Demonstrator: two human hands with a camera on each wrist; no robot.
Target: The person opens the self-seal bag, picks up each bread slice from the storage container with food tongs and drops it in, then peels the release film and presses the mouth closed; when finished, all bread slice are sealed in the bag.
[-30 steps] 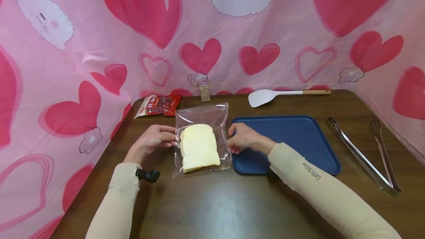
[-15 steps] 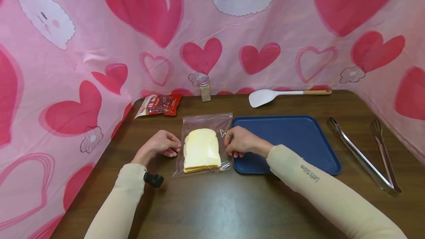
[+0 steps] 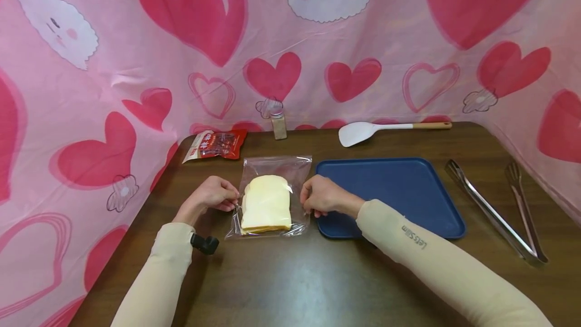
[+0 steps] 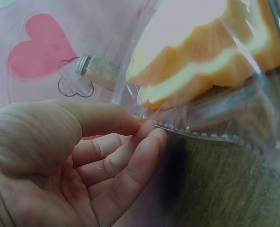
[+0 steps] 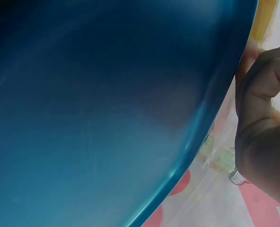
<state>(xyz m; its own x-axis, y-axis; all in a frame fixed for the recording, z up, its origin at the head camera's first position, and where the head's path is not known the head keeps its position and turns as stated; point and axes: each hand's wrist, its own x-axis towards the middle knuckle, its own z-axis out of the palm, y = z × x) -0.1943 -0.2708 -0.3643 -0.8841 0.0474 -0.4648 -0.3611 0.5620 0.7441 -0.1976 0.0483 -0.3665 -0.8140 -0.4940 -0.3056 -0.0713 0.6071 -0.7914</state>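
Two slices of white bread (image 3: 267,201), stacked, lie inside a clear plastic bag (image 3: 278,166) at the middle of the table. My left hand (image 3: 214,195) pinches the bag's left edge. Up close in the left wrist view, thumb and fingertips of my left hand (image 4: 107,156) grip the bag's ridged seam, with the bread's crusts just above. At the bag's right edge, my right hand (image 3: 323,196) holds the film between curled fingers and thumb. In the right wrist view the fingertips of my right hand (image 5: 258,109) are partly hidden behind the tray's rim.
A blue tray (image 3: 381,185) lies right of the bag, under my right wrist. Metal tongs (image 3: 495,211) are farther right. Along the back sit a red food packet (image 3: 220,144), a small spice jar (image 3: 279,125) and a white spatula (image 3: 358,133). A heart-print cloth (image 3: 272,29) surrounds the table.
The bag's top end has come down toward me and the bag now lies flatter. Over the last half second, both hands and the bag have shifted slightly left.
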